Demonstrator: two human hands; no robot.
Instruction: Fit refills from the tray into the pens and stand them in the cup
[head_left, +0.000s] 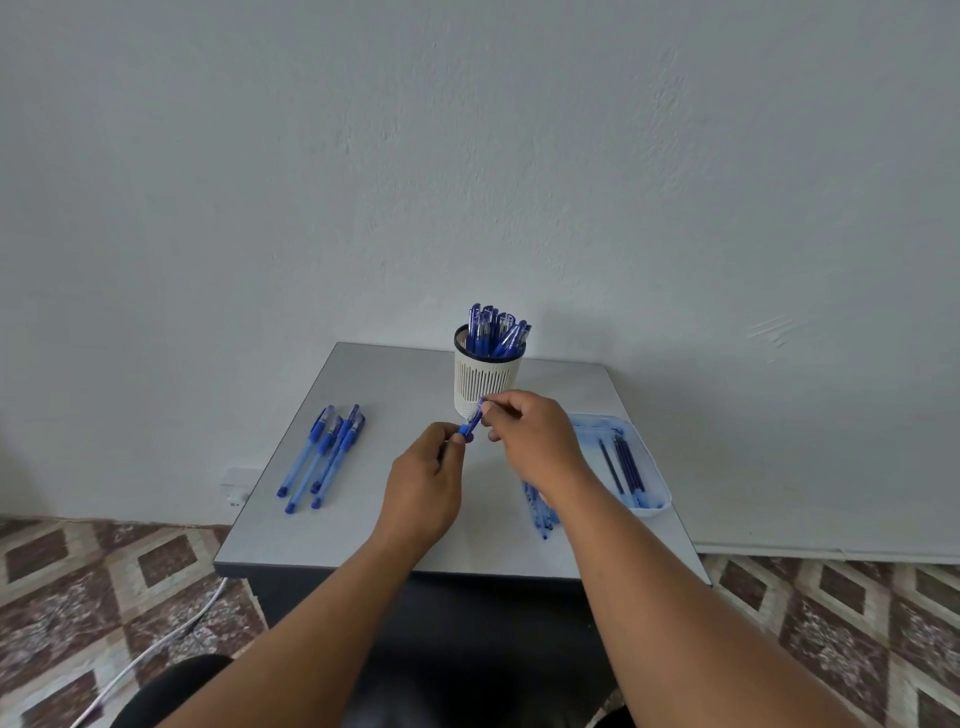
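While the left hand (423, 486) pinches the lower end of the pen (471, 423) at frame centre, its axis slants up-right into the right hand's (530, 441) fingertip grip, just below the cup (485, 382).

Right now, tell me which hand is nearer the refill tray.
Right. The right hand hangs just left of the refill tray, holding the pen; the left hand is farther left, gripping its other end.

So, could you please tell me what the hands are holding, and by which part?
Both hold one blue pen: the left hand pinches its lower end, the right hand its upper end.
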